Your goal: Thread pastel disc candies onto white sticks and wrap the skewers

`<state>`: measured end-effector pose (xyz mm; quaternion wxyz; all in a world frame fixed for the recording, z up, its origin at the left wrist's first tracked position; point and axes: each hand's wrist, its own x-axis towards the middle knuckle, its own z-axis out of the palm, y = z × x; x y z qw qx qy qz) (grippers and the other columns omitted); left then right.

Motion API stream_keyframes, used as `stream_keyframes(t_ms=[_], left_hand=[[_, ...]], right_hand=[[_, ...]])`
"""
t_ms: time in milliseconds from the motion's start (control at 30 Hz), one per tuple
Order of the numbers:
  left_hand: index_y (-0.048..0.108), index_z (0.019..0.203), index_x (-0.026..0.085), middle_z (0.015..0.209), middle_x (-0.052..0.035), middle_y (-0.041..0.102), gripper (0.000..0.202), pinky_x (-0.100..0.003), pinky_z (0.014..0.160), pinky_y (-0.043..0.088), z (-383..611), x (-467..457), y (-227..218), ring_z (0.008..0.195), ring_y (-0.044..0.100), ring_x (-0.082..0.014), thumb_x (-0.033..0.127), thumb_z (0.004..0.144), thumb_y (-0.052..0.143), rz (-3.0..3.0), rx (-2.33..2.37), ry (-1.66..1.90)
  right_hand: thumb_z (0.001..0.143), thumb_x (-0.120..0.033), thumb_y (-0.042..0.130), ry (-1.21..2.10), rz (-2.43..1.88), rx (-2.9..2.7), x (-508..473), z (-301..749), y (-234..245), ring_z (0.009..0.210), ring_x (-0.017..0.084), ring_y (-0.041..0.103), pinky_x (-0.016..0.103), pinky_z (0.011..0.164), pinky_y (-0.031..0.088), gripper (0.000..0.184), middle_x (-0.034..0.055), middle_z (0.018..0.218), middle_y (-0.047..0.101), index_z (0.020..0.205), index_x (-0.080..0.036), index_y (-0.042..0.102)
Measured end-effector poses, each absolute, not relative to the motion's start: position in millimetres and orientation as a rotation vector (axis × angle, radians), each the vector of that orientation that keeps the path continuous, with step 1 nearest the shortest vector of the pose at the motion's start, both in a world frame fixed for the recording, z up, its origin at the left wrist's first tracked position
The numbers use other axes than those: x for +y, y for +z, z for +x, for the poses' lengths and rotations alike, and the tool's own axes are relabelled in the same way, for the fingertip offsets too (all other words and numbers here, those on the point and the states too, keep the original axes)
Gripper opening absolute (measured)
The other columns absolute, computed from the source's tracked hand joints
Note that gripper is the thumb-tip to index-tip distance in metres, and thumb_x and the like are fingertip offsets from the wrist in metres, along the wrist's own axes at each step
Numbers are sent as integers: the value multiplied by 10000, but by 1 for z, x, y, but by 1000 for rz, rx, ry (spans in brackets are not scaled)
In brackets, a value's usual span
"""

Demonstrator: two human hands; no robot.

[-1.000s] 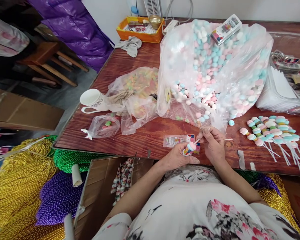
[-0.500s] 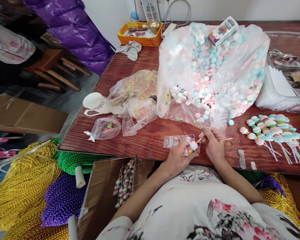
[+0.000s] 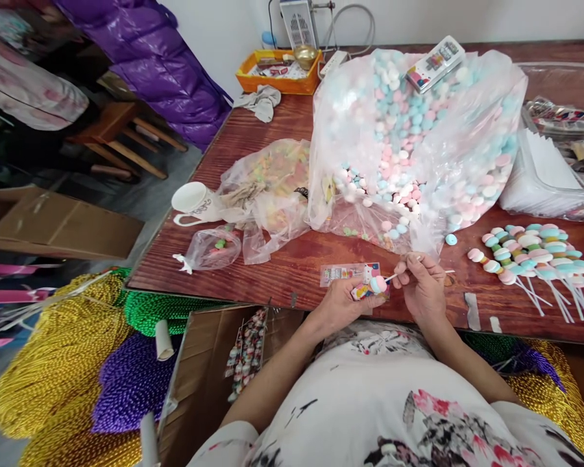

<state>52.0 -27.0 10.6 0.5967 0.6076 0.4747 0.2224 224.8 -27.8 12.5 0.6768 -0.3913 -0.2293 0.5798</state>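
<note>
Over the counter [image 3: 267,282], near its front edge, the candy [image 3: 378,284] is gripped by the left hand [image 3: 343,303], its stick [image 3: 392,277] pinched by the right hand [image 3: 422,287]; the wrapper [image 3: 359,292] could be torn by a skewed push.

The left hand [image 3: 341,303] partly covers the candy stick [image 3: 378,284]; the left edge crops another person [image 3: 36,87] and a carton [image 3: 78,224].

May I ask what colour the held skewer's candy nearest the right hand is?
That candy is pink, clearest in the head view.
</note>
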Motion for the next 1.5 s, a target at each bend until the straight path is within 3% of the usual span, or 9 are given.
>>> stream_keyframes(t_ms=[133, 267, 467, 600, 833, 1067, 1233, 1500], left_hand=[[694, 1007, 123, 767, 3, 587, 437, -231, 672, 396, 55, -29, 17, 701, 472, -123, 472, 746, 725, 1333, 1033, 502], [697, 917, 130, 728, 15, 551, 412, -227, 649, 371, 58, -32, 22, 688, 439, -121, 487, 718, 744, 1509, 1115, 469], [693, 958, 142, 765, 9, 585, 415, -236, 676, 383, 55, -34, 25, 718, 469, -135, 495, 741, 720, 1657, 1162, 443], [690, 854, 138, 683, 18, 559, 391, -230, 629, 367, 50, -34, 25, 665, 446, -129, 503, 720, 730, 1713, 1252, 419], [672, 828, 138, 691, 17, 571, 316, -222, 622, 359, 51, -38, 26, 670, 466, -128, 439, 743, 715, 1730, 1183, 433], [663, 1035, 163, 765, 21, 603, 457, -226, 645, 361, 34, -35, 32, 695, 475, -134, 429, 679, 770, 1757, 1236, 474], [651, 812, 134, 645, 55, 497, 229, -198, 592, 325, 20, -33, 29, 632, 412, -102, 359, 772, 672, 1735, 1114, 448], [554, 727, 169, 644, 41, 534, 166, -216, 587, 321, 11, -45, 12, 602, 443, -100, 287, 776, 660, 1884, 1386, 784]], right_hand=[[799, -323, 699, 1255, -892, -572, -30, 222, 11, 438, 54, 461, 193, 435, 428, 173, -34, 630, 643, 718, -187, 630], [805, -335, 695, 1264, -916, -625, -32, 219, 11, 425, 57, 463, 192, 424, 420, 167, -44, 614, 639, 735, -193, 641], [829, -330, 672, 1264, -878, -680, -38, 219, 13, 445, 66, 491, 208, 462, 441, 151, -40, 637, 649, 761, -198, 646], [839, -307, 662, 1216, -865, -709, -43, 218, 15, 465, 71, 508, 210, 472, 433, 118, -31, 647, 659, 793, -199, 671], [838, -326, 659, 1256, -903, -795, -46, 207, 7, 466, 78, 514, 213, 484, 430, 160, -35, 605, 646, 744, -197, 664], [804, -332, 686, 1218, -831, -770, -44, 216, 17, 537, 99, 543, 243, 527, 464, 112, -7, 707, 696, 818, -222, 699], [809, -324, 683, 1216, -777, -851, -43, 224, 28, 561, 119, 565, 257, 518, 472, 115, 2, 706, 691, 869, -232, 714], [801, -306, 697, 1210, -873, -855, -37, 211, 35, 506, 88, 528, 226, 486, 437, 101, -5, 674, 675, 785, -206, 699]])
